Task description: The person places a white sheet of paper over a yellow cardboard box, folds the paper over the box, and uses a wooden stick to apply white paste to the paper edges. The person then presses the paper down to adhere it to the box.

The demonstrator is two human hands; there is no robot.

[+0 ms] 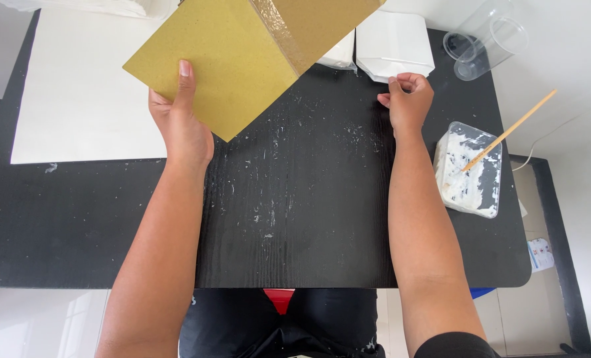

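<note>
Left hand grips one gold cardboard box, thumb flat on its face, box lifted above black table. Right hand curled, fingertips pinching edge of one white folded box. One plastic tub of white paste with one wooden stick. Two clear cups at far right corner. One white sheet at left

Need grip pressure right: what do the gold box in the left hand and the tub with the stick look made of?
Gold box: likely paperboard, matte speckled faces, one glossy tape strip. Tub: clear thin plastic, white paste smeared inside. Stick: pale, probably wood or bamboo.
</note>
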